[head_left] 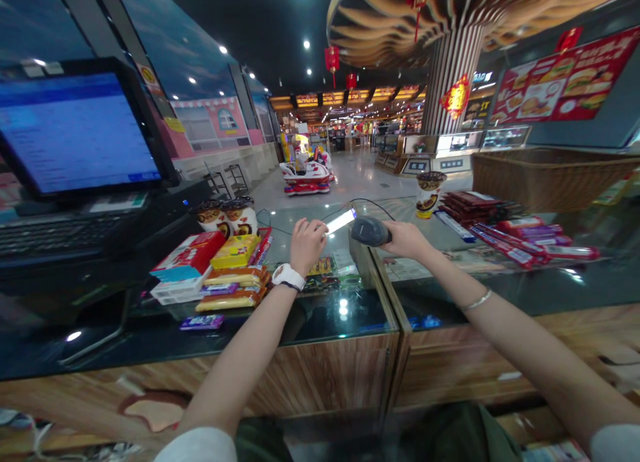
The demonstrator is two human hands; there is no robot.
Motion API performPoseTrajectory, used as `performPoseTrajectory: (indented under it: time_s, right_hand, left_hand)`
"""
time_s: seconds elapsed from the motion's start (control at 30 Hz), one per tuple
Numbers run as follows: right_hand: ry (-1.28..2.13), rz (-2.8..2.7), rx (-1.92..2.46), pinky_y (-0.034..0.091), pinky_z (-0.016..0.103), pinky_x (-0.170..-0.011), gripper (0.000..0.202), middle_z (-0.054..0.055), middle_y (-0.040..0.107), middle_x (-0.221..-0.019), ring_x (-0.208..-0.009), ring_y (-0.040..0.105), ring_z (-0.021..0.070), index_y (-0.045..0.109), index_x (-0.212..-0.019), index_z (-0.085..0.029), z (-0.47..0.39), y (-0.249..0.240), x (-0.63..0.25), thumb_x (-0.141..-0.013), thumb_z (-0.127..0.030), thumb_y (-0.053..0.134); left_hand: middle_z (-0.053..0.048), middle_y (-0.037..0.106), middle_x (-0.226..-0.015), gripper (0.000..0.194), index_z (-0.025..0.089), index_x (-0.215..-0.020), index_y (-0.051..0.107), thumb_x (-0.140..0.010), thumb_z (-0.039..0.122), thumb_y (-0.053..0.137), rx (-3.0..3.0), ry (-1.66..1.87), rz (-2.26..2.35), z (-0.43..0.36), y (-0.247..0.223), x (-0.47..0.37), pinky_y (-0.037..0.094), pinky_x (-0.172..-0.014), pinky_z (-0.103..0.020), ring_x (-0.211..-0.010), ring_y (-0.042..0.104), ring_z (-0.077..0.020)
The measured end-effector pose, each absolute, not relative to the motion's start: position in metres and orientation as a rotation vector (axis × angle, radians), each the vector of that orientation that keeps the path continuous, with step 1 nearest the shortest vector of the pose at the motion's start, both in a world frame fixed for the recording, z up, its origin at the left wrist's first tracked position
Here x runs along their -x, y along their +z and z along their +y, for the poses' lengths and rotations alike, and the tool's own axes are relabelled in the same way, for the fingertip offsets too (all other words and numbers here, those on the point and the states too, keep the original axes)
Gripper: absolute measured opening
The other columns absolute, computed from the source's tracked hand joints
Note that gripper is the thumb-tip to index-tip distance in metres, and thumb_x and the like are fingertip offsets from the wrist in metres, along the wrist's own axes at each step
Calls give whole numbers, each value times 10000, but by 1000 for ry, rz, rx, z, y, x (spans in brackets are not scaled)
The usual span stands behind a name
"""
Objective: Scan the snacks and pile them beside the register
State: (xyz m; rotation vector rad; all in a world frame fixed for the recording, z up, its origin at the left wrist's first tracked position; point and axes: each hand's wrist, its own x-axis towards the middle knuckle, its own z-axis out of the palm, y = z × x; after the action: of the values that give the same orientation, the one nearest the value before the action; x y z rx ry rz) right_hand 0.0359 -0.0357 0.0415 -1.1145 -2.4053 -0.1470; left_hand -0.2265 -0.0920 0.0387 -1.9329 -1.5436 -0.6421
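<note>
My right hand (411,239) is wrapped round a dark barcode scanner (369,231), its head turned to the left. Between the fingers of my left hand (307,243) is a slim pale packet (341,221), brightly lit and with a bluish far end close to the scanner's head. Its print is too washed out to read. Left of my left hand lie a red box (193,252), a yellow box (235,251) and stacked orange-brown snack packs (233,298). A small purple packet (201,322) lies in front of them.
A monitor (80,132) and keyboard (45,239) stand at the left. Lidded cups (241,217) are behind the boxes. On the right counter are another cup (429,194), dark red packets (473,207), long wrapped sticks (510,245) and a wicker basket (550,179).
</note>
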Motion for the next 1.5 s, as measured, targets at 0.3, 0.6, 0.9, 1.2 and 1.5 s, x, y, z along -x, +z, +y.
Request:
performPoseTrajectory:
  time_s: [0.3, 0.6, 0.9, 1.2, 1.5]
  right_hand:
    - [-130, -2382, 1083, 486, 300, -759, 360, 84, 739, -1127, -1031, 681, 279, 667, -1145, -215, -34, 39, -35, -796, -303, 654]
    - [-25, -2389, 954, 491, 315, -797, 410, 74, 725, -1169, -1052, 672, 279, 624, -1218, -231, -11, 25, -42, -808, -232, 625]
    - [-22, -2459, 842, 462, 363, -826, 438, 133, 666, -1087, -1013, 625, 294, 534, -1130, -172, 26, 4, -57, -700, -171, 621]
    - [41, -2507, 874, 440, 343, -794, 444, 136, 646, -1079, -1004, 615, 292, 502, -1115, -169, 33, -7, -60, -687, -182, 621]
    - [141, -2531, 817, 455, 309, -799, 375, 89, 659, -1014, -925, 626, 231, 557, -1059, -167, 41, -11, -66, -694, -144, 639]
  left_hand:
    - [-40, 696, -1062, 168, 225, -982, 674, -874, 139, 576, 1935, -596, -1566, -92, 40, 228, 361, -1094, -430, -982, 609, -235]
    - [-37, 701, -1034, 149, 227, -966, 670, -879, 154, 574, 1929, -610, -1583, -92, 39, 229, 352, -1099, -424, -987, 614, -229]
    - [-34, 713, -1043, 141, 228, -974, 657, -892, 175, 556, 1938, -660, -1621, -91, 39, 230, 336, -1109, -436, -977, 631, -229]
    - [-34, 710, -1052, 150, 239, -980, 656, -884, 173, 561, 1970, -699, -1605, -94, 39, 228, 323, -1123, -435, -1010, 635, -222]
    - [-34, 709, -1047, 153, 255, -983, 659, -895, 187, 554, 1991, -678, -1638, -95, 40, 224, 335, -1113, -426, -1010, 635, -223]
